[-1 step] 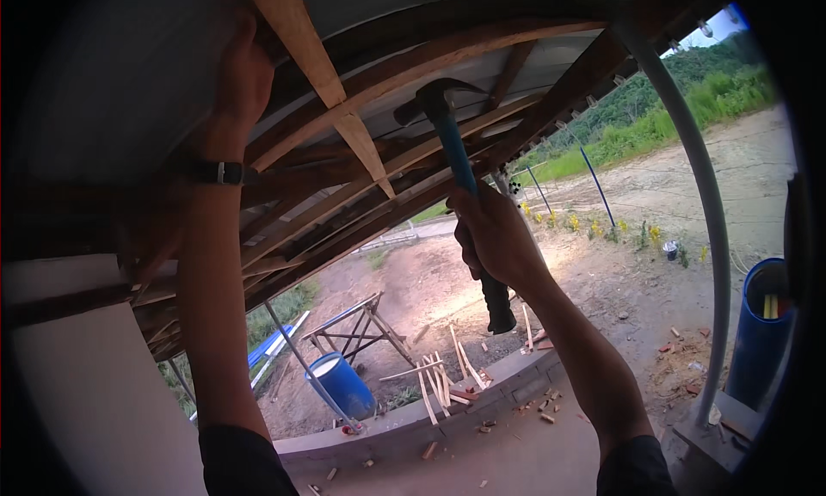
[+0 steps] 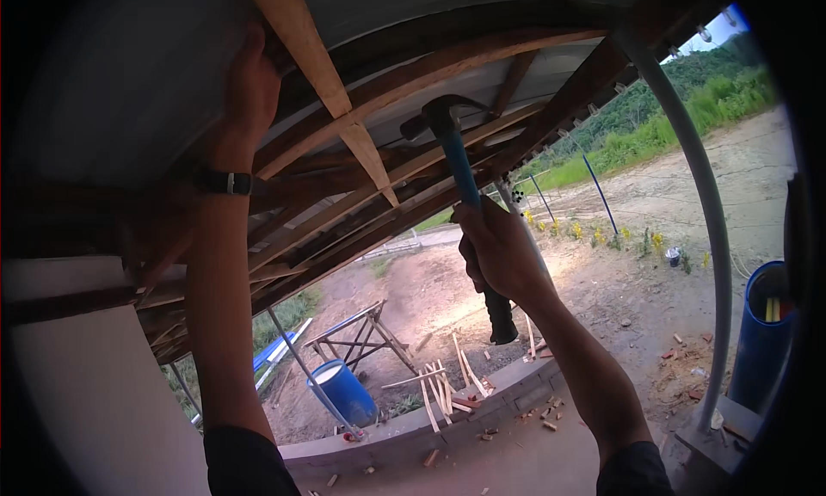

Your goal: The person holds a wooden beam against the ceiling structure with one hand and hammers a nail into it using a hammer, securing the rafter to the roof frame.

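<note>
My right hand (image 2: 503, 251) is wrapped round the black grip of a claw hammer (image 2: 462, 171) with a blue shaft. The hammer stands nearly upright, its dark head up among the roof timbers. My left hand (image 2: 252, 96) is raised to the underside of the roof, beside a pale wooden batten (image 2: 303, 44). Its thumb points up, while the other fingers are hidden in shadow, so whether they hold anything does not show. Across the batten runs a long brown roof timber (image 2: 413, 83); a gap separates the hammer head from both.
A grey metal post (image 2: 701, 169) rises at the right, near a blue barrel (image 2: 761, 332). Below, a low block wall (image 2: 404, 431) has wooden strips (image 2: 439, 393) leaning on it. Beyond stand another blue barrel (image 2: 344, 393) and a wooden trestle (image 2: 361, 332). A white wall (image 2: 95, 384) is at left.
The hammer and my right hand sit slightly lower in the picture. My left hand stays up by the batten, and the whole view has shifted a little.
</note>
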### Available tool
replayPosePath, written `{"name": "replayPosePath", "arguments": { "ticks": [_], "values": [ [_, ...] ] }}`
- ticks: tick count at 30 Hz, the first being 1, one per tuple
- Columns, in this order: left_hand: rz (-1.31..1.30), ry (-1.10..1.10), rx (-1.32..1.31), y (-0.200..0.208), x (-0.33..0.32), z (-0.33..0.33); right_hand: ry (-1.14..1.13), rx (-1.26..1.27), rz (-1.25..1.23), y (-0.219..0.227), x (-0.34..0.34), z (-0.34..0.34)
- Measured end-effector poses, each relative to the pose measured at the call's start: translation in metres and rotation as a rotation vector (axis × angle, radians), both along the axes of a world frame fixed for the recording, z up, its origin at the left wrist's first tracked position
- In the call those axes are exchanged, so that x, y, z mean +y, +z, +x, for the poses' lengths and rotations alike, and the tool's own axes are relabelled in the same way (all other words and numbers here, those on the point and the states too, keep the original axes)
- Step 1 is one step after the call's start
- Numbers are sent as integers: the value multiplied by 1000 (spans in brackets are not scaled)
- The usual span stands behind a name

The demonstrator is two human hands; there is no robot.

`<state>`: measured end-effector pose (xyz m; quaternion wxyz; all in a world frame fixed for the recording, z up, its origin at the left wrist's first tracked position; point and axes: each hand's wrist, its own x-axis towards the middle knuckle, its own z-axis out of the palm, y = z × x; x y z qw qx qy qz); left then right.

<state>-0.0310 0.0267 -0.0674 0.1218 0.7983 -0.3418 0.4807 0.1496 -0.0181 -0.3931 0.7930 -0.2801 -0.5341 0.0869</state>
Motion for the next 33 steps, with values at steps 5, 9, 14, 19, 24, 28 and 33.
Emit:
{"name": "replayPosePath", "arguments": {
  "ticks": [5, 9, 14, 19, 24, 28, 33],
  "values": [
    [173, 182, -159, -9, -24, -19, 49, 51, -29, -26, -17, -21],
    [217, 191, -175, -7, -72, -33, 54, 71, -21, -38, -38, -35],
    [285, 87, -189, 7, -123, -45, 46, 21, 53, -38, -59, -43],
    [393, 141, -519, -11, -164, -51, -60, -79, 201, -7, -96, -48],
    [532, 269, -1025, -29, -200, -64, -484, -274, 457, 24, -148, -61],
    [236, 324, -901, -28, -241, -87, -594, -311, 497, 33, -184, -79],
    [391, -76, -464, -11, -281, -81, -636, -378, 588, 26, -197, -78]
  ]
}}
